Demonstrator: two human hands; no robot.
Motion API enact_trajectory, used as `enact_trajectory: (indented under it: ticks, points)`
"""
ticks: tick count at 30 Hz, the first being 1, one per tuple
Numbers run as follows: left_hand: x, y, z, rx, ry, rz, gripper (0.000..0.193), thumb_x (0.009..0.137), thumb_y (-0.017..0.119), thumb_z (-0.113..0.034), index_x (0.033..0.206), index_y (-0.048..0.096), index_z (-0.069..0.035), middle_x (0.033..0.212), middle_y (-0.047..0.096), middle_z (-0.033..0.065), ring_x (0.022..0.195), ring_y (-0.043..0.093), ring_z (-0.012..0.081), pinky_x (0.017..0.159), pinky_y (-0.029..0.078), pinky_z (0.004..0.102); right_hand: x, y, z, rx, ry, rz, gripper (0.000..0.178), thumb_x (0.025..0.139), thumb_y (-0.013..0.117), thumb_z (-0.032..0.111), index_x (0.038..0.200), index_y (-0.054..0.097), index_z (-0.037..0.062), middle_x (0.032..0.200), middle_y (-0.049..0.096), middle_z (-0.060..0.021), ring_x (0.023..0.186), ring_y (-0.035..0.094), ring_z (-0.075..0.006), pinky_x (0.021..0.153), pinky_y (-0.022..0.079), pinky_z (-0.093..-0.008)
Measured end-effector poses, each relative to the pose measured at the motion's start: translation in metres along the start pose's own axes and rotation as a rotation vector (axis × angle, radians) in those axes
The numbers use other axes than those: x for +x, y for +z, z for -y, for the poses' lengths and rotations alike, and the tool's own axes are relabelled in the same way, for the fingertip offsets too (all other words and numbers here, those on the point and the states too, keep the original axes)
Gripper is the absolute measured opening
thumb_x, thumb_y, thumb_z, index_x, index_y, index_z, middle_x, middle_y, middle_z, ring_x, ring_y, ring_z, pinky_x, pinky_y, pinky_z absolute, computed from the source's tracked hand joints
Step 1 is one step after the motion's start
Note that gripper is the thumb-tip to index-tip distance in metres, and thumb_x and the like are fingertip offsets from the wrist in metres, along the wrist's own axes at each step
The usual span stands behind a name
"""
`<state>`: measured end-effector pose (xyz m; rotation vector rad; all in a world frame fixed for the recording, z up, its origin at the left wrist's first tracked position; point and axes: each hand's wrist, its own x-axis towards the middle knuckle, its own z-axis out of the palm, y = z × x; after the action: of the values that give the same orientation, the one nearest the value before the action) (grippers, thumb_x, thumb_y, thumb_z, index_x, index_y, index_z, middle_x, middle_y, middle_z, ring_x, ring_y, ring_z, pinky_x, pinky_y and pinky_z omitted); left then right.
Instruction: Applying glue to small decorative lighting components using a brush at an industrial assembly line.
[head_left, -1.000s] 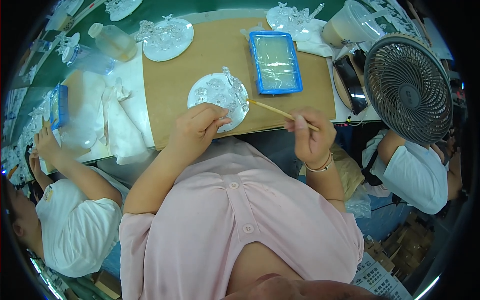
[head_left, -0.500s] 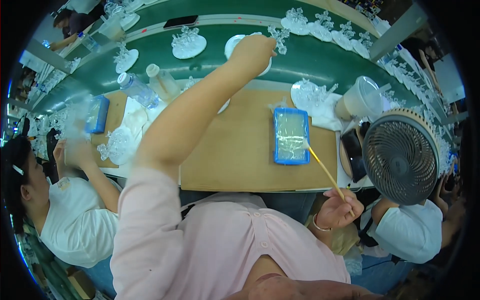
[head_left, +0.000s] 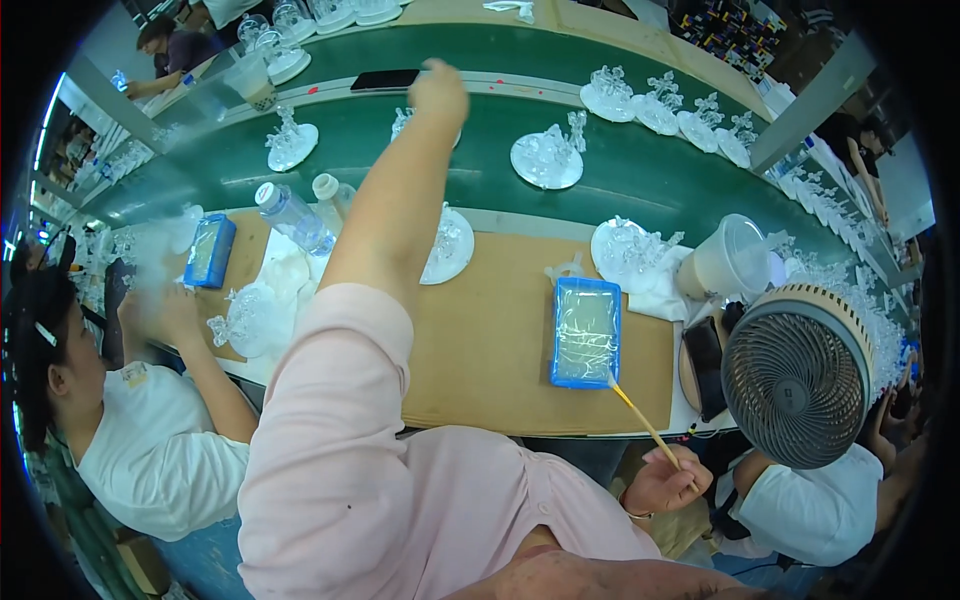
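My left hand (head_left: 440, 92) reaches far over the green belt, its fingers mostly hidden behind its back. Just below it, partly covered by my wrist, is a white round plate (head_left: 455, 139) with a clear figurine (head_left: 401, 122). My right hand (head_left: 668, 480) is closed on a thin yellow-handled brush (head_left: 640, 415), whose pale tip meets the lower edge of a blue-rimmed tray (head_left: 557, 340) with a clear film-like surface. Another white plate (head_left: 545, 175) bearing clear crystal-like pieces lies on the belt to the right of my left hand.
A brown board (head_left: 480, 350) covers the work surface. At right stand a fan (head_left: 797, 380), a plastic cup (head_left: 722, 260) and a plate with clear pieces (head_left: 628, 250). Bottles (head_left: 295, 220) stand left of my arm. A phone (head_left: 384, 80) lies beyond the belt. Co-workers (head_left: 150, 440) sit alongside.
My left hand has moved left, away from one plate with a figurine and over to another. The brush stays in my right hand at the tray's lower edge. The view has shifted.
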<state>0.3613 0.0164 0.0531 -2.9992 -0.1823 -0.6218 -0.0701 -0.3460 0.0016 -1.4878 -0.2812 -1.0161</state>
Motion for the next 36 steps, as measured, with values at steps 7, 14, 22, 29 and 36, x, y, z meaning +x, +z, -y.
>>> enact_trajectory:
  ticks: [7,14,22,29,36]
  points:
    - [0.004,0.014,0.017,-0.204,0.145,0.239,0.019,0.08,0.056,-0.006,0.092,0.07,0.0,0.1,0.067,0.0235,0.094,0.065,0.0367,0.083,0.051,0.0444,0.0,0.006,0.0,-0.045,0.019,0.048,0.028,0.1,0.047,0.03,0.104,0.042,0.0021,0.068,0.058,-0.0178,0.053,0.056,-0.019,0.05,0.048,-0.0254]
    - [-0.033,-0.106,0.001,-0.493,0.321,0.106,0.02,0.079,0.065,-0.02,0.09,0.07,-0.003,0.092,0.068,0.0183,0.087,0.066,0.033,0.077,0.052,0.0395,0.013,0.013,0.007,-0.04,-0.123,0.059,0.028,0.101,0.045,0.027,0.112,0.043,0.0017,0.086,0.061,-0.0191,0.061,0.056,-0.0168,0.05,0.047,-0.0232]
    - [-0.204,-0.225,0.048,-0.668,0.604,-0.029,0.017,0.081,0.069,-0.018,0.088,0.063,-0.004,0.086,0.063,0.012,0.079,0.063,0.0316,0.068,0.05,0.0407,0.012,0.019,0.007,0.018,-0.107,0.072,0.025,0.102,0.042,0.026,0.112,0.043,0.0025,0.09,0.061,-0.0203,0.06,0.055,-0.0166,0.05,0.045,-0.0217]
    - [-0.258,-0.235,0.117,-0.416,0.675,0.507,0.007,0.081,0.064,-0.007,0.085,0.061,-0.003,0.09,0.062,0.0105,0.084,0.063,0.0304,0.072,0.049,0.0408,0.011,0.028,0.011,0.021,-0.092,0.081,0.026,0.102,0.042,0.026,0.112,0.043,0.0024,0.09,0.061,-0.0203,0.061,0.055,-0.0172,0.052,0.047,-0.0233]
    - [-0.234,-0.204,0.145,-0.446,0.446,0.378,0.019,0.08,0.067,-0.011,0.098,0.065,-0.006,0.105,0.063,0.0112,0.091,0.063,0.03,0.081,0.05,0.0397,0.01,0.036,0.007,0.022,-0.062,0.103,0.026,0.101,0.044,0.026,0.112,0.043,0.0022,0.09,0.06,-0.0202,0.062,0.055,-0.0176,0.053,0.048,-0.0241]
